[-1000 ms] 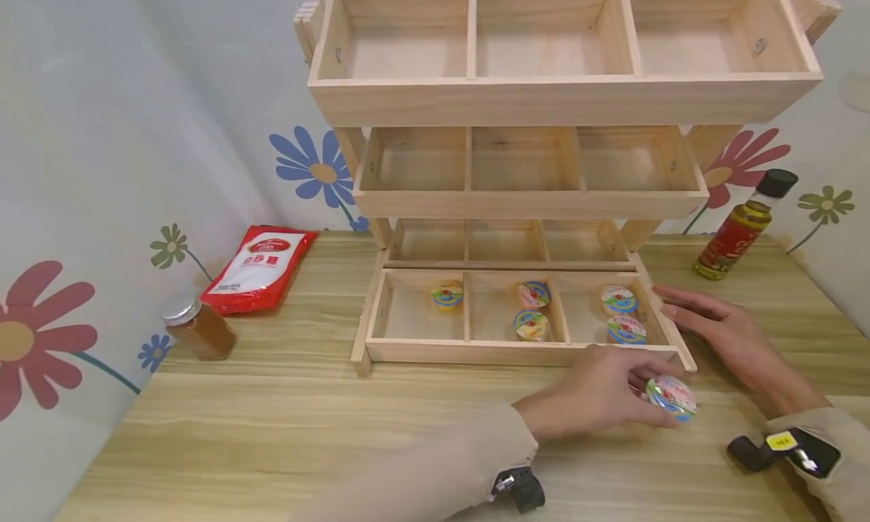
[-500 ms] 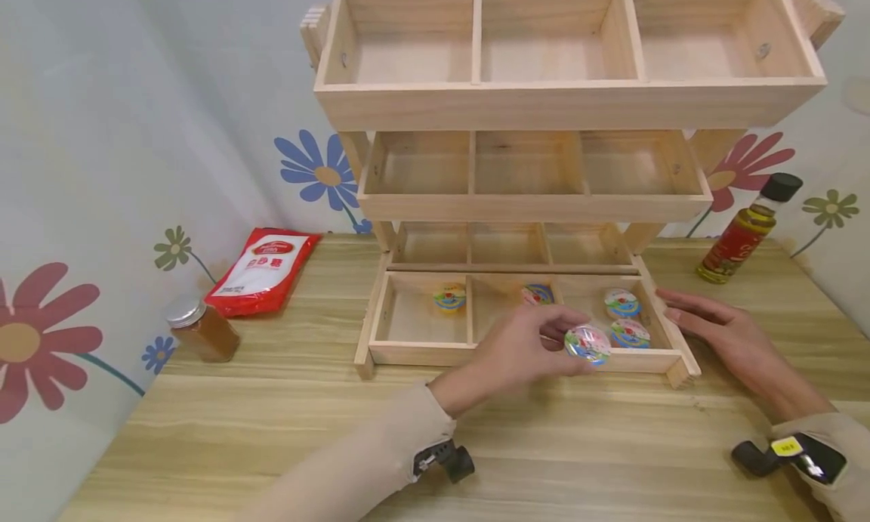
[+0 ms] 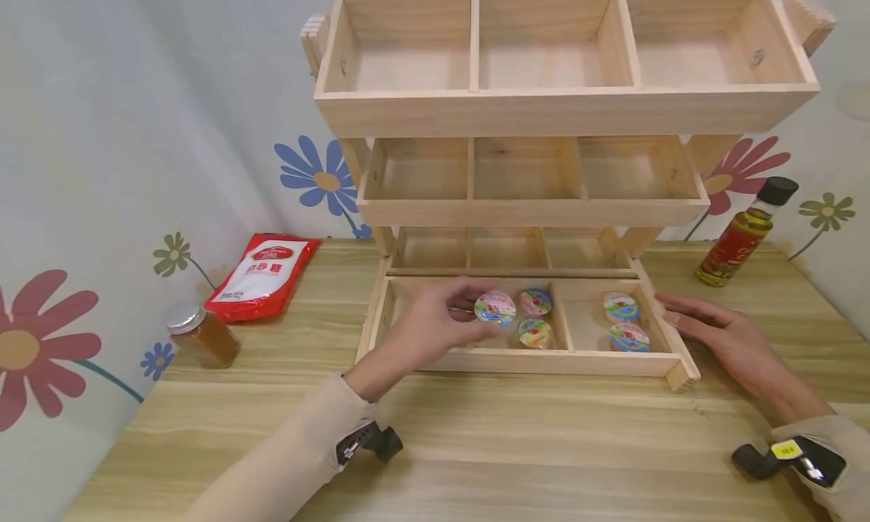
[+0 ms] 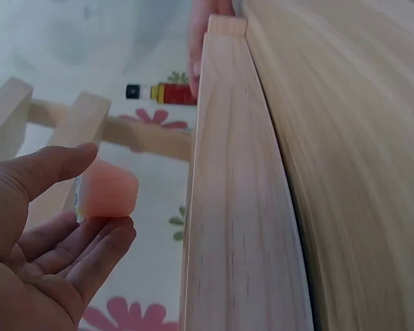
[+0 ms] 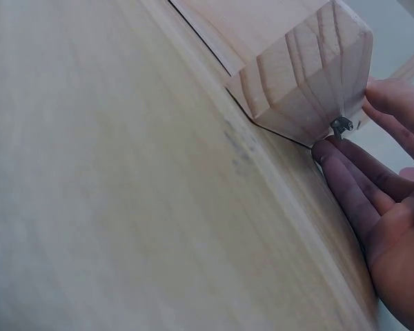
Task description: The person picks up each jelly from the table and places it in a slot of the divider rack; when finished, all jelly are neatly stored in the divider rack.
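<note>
My left hand point(image 3: 428, 324) pinches a jelly cup point(image 3: 495, 308) with a pink printed lid between thumb and fingers. It hangs over the bottom tier of a wooden rack point(image 3: 516, 362), near the divider between left and middle compartments. In the left wrist view the cup's peach-coloured body point(image 4: 110, 189) shows. Two jelly cups sit in the middle compartment, one behind the other, a pink-lidded one point(image 3: 536, 301) and a yellow-lidded one point(image 3: 534, 332). Two more point(image 3: 621, 307) occupy the right compartment. My left hand covers much of the left compartment. My right hand point(image 3: 737, 347) rests its fingertips against the rack's right side.
Upper tiers point(image 3: 564, 112) of the rack rise behind and above the hands. To the left lie a red and white bag point(image 3: 261, 276) and a silver-capped jar point(image 3: 204, 337). An oil bottle point(image 3: 741, 239) stands at the back right. The rack's right foot point(image 5: 307, 69) sits beside my right fingers.
My left hand has carried the jelly cup leftward, from in front of the rack's right end to over the bottom tier's left-middle part. My right hand has stayed against the rack's side.
</note>
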{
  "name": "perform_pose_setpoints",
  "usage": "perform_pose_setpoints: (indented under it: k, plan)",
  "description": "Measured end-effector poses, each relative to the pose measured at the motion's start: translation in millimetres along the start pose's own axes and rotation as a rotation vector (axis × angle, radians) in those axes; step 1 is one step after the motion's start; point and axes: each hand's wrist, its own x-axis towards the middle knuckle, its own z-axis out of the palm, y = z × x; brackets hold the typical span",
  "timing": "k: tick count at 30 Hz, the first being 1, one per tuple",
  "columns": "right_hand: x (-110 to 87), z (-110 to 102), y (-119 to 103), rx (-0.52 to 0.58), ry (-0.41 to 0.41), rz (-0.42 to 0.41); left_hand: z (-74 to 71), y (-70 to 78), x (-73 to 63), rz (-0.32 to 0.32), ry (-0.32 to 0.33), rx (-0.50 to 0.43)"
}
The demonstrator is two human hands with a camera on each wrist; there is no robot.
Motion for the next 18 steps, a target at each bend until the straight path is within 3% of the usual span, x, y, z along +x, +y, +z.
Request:
perform_pose_setpoints:
  k: [9, 15, 18]
  plan:
    - [-0.6, 0.4, 0.8, 0.012, -0.001, 0.006, -44.8, -19.2, -4.5, -0.02, 0.144, 0.087]
    - [0.6, -0.5, 1.3, -0.007, -0.002, 0.016, -65.1, -32.5, -6.9, -0.072, 0.181, 0.095]
    - [0.9, -0.3, 1.7, 0.001, -0.004, 0.006, -70.3, -38.4, -7.6, -0.062, 0.191, 0.113]
